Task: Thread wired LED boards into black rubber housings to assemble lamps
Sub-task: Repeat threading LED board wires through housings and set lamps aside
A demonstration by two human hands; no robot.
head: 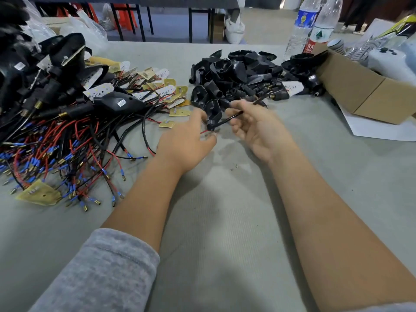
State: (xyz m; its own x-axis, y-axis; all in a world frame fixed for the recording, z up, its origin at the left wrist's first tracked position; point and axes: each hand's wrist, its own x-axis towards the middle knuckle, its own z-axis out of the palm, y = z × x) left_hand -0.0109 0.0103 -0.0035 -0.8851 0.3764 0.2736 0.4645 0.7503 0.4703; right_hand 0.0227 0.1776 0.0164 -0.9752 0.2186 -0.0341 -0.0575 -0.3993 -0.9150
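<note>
My left hand (191,136) grips a black rubber housing (213,113) just above the grey table, and a red wire (204,131) shows beside its fingers. My right hand (254,124) pinches the black cable (234,117) that comes out of the housing's narrow end. A pile of empty black rubber housings (238,73) lies right behind both hands. At the left lies a heap of wired LED boards (144,86) with red and black wires (67,149) ending in blue-sleeved terminals.
Assembled black lamps (45,70) are stacked at the far left. An open cardboard box (360,91) stands at the right with white paper (382,129) under it. Two plastic water bottles (313,25) stand behind the housing pile. A loose yellow board (38,194) lies at the near left.
</note>
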